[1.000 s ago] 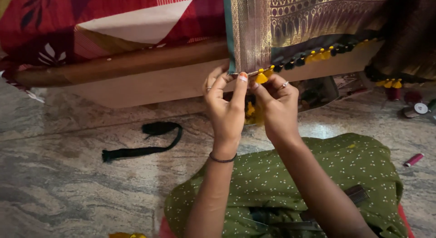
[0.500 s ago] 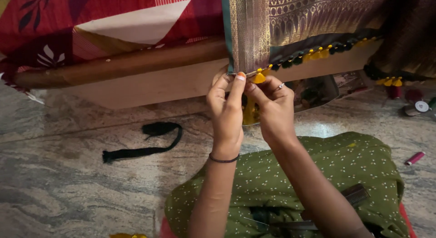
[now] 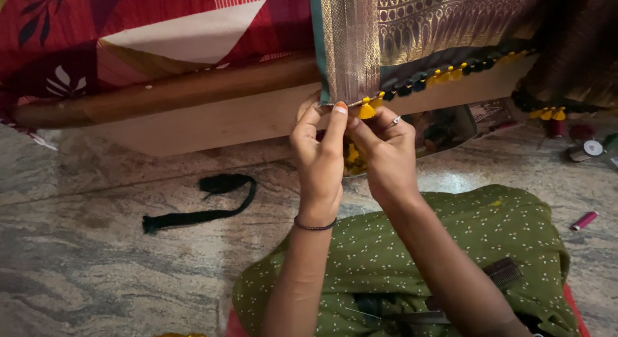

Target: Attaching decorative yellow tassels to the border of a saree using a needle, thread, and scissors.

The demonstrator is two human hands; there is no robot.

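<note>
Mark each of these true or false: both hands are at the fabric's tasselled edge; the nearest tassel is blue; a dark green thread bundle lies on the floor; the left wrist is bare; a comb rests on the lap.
1. Both the left hand and the right hand are at the tasselled edge of the fabric. True.
2. The tassel nearest them is blue. False: it is yellow.
3. A dark green thread bundle lies on the floor. True.
4. The left wrist is bare. False: it wears a thin dark band.
5. A comb rests on the lap. True.
</note>
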